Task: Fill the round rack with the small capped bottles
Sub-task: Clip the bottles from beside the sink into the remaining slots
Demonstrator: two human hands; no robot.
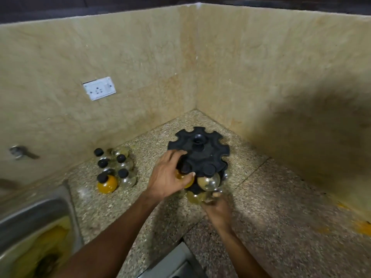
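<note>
Both hands load little round bottles into the black rack.

The left hand grips a yellow bottle at the rack edge. The right hand, blurred, seems to pinch a clear bottle below the rack. More bottles wait left of the rack on the desk. They look light, hard and slippery, and they could break; hold the belly, slide the neck in.

Speckled granite worktop under my fingers, beige marble walls meeting in the corner beyond them, white socket and steel sink off left.
</note>
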